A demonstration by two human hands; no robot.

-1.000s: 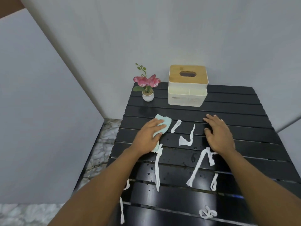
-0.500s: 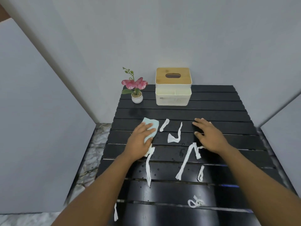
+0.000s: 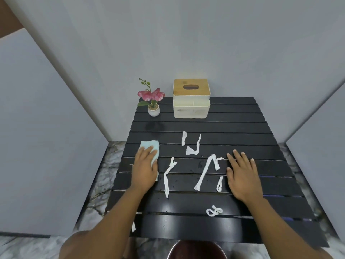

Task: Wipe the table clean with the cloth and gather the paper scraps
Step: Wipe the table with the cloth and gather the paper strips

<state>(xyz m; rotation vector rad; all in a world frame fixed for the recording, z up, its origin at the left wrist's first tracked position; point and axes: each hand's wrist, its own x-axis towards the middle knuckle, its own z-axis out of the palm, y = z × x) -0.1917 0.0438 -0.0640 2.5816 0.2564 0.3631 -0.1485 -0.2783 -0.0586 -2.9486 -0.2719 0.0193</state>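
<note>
My left hand (image 3: 144,168) presses flat on a light blue cloth (image 3: 151,148) near the left edge of the black slatted table (image 3: 233,126). Only the cloth's far end and right rim show past my fingers. My right hand (image 3: 241,176) lies flat and open on the table to the right of the scraps, holding nothing. Several white paper scraps lie between my hands: a long strip (image 3: 168,176), a forked strip (image 3: 206,171), a small piece (image 3: 220,184), a folded piece (image 3: 194,148), a short strip (image 3: 184,138) and a curled one (image 3: 214,210) near the front.
A white tissue box with a wooden lid (image 3: 191,99) and a small potted pink flower (image 3: 153,101) stand at the table's far edge by the grey wall. A dark round bin rim (image 3: 196,249) shows below the front edge. Marble floor (image 3: 104,165) lies left.
My left hand has slid the cloth leftward, away from the scraps. My right hand has drawn back toward me and to the right. The camera view has shifted.
</note>
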